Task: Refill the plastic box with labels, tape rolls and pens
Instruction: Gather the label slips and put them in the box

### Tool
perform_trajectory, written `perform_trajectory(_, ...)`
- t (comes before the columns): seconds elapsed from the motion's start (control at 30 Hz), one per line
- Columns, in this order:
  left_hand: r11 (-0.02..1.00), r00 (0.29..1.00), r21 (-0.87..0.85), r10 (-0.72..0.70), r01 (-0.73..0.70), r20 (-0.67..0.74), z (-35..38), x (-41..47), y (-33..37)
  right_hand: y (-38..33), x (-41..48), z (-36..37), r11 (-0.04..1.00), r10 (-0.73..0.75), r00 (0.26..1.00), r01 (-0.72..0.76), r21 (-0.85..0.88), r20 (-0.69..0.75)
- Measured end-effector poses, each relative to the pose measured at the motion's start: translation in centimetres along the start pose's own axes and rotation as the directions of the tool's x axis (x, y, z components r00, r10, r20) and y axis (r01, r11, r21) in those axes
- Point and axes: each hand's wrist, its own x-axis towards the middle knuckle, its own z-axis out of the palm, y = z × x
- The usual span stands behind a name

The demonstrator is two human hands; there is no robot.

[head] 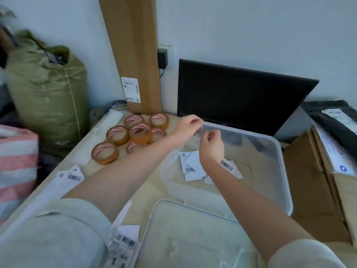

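The clear plastic box (278, 151) stands open on the table, right of centre, with several white barcode labels (191, 167) on its floor. My left hand (186, 125) reaches over the box's far left corner, and its fingers pinch the rim there. Just beside it, above the box, my right hand (211, 146) has its fingertips pinched together; blur hides whether anything is between them. Several brown tape rolls (135, 132) lie grouped on the table left of the box. More labels (71, 176) lie by my left forearm. No pens are in view.
The box's clear lid (193, 238) lies at the near edge, with a heap of labels (121, 242) beside it. A black monitor (241, 97) and a tall carton (135, 55) lean on the wall behind. Cardboard boxes (309, 180) stand right, a green sack (46, 89) left.
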Motion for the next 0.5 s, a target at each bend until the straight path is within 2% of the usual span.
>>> perform_trajectory(0.1, 0.996, 0.993, 0.083, -0.026, 0.036, -0.114, -5.4, -3.3, -1.6, -2.4, -5.1, 3.0, 0.985, -0.169, 0.972, 0.160, 0.066, 0.161)
perform_trajectory(0.17, 0.969, 0.980, 0.178, -0.150, 0.172, -0.128, -8.4, -6.0, -5.1, -2.4, -8.9, 5.5, 0.964, -0.236, 0.906, 0.265, -0.036, 0.352)
perform_trajectory(0.2, 0.942, 0.960, 0.209, -0.237, 0.264, -0.146, -9.7, -7.8, -7.2, -2.1, -10.8, 6.6, 0.911, -0.272, 0.854, 0.377, -0.166, 0.444)
perform_trajectory(0.23, 0.909, 0.933, 0.221, -0.323, 0.353, -0.160, -10.7, -9.8, -9.1, -1.6, -12.4, 7.6, 0.812, -0.319, 0.793, 0.511, -0.282, 0.518)
perform_trajectory(0.3, 0.810, 0.841, 0.228, -0.511, 0.540, -0.180, -12.0, -13.8, -12.5, 0.0, -15.0, 9.2, 0.600, -0.364, 0.642, 0.716, -0.357, 0.674)
perform_trajectory(0.37, 0.684, 0.747, 0.308, -0.638, 0.662, -0.188, -12.7, -18.1, -16.0, 2.2, -18.0, 11.0, 0.436, -0.305, 0.494, 0.832, -0.342, 0.814)
perform_trajectory(0.4, 0.632, 0.724, 0.380, -0.668, 0.675, -0.175, -12.4, -19.5, -17.3, 3.5, -19.0, 11.6, 0.410, -0.242, 0.465, 0.845, -0.344, 0.852)
perform_trajectory(0.5, 0.516, 0.644, 0.480, -0.751, 0.710, -0.145, -10.4, -23.3, -20.9, 8.5, -21.8, 13.0, 0.486, 0.076, 0.463, 0.756, -0.439, 0.883)
